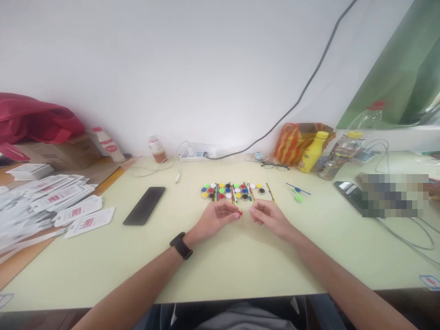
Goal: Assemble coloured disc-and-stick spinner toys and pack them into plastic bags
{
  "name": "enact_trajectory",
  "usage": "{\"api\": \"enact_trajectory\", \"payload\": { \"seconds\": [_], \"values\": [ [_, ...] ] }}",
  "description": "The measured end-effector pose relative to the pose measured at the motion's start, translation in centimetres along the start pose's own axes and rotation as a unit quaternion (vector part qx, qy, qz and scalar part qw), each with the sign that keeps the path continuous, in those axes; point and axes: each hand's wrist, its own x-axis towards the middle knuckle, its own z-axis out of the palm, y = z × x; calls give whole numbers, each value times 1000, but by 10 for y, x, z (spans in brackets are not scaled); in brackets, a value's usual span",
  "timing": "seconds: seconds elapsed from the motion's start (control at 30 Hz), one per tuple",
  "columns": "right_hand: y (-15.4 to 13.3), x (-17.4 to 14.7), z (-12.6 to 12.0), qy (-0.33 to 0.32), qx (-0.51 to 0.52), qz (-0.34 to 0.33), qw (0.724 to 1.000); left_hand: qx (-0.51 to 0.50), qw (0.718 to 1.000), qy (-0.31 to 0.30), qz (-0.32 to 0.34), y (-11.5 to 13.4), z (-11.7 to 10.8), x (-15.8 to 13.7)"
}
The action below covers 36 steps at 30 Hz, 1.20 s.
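My left hand [221, 217], with a black watch [181, 245] on its wrist, pinches a small red piece [239, 213] between thumb and fingertips. A thin pale line hangs below that piece. Close by on the right is my right hand [271, 217], its fingers closed in a pinch; what they hold, if anything, is too small to name. Just beyond both hands lie several small round discs [228, 195] in white, yellow, blue, red, green and black, with thin coloured sticks [234, 193] between them. Farther right rest a blue stick and a green piece [298, 192].
A black phone [144, 206] lies left, near a pile of white badges [79, 208]. At the back stand a drink bottle [157, 149], glasses [275, 166], a striped bag [288, 143], a yellow bottle [312, 152] and a clear bottle [338, 156]. Another phone [352, 197] and cables lie right.
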Motion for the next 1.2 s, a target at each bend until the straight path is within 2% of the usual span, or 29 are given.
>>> {"api": "enact_trajectory", "payload": {
  "seconds": [0.23,0.53,0.7,1.1,1.17,1.2],
  "values": [
    [-2,0,7,1,25,3,1000,4,1000,-9,2,1,1,-1],
    [5,1,9,-24,-13,1,1000,2,1000,-16,-5,1,2,-2],
    [8,0,8,-13,-21,-5,1000,-13,1000,-22,-5,1,2,-1],
    [6,-2,15,74,58,45,995,-8,999,40,30,-2,-1,2],
    [6,-1,15,66,59,49,995,-8,998,42,35,-4,-2,2],
    [6,-1,14,38,60,51,996,-7,998,42,38,-5,-2,2]
  ]
}}
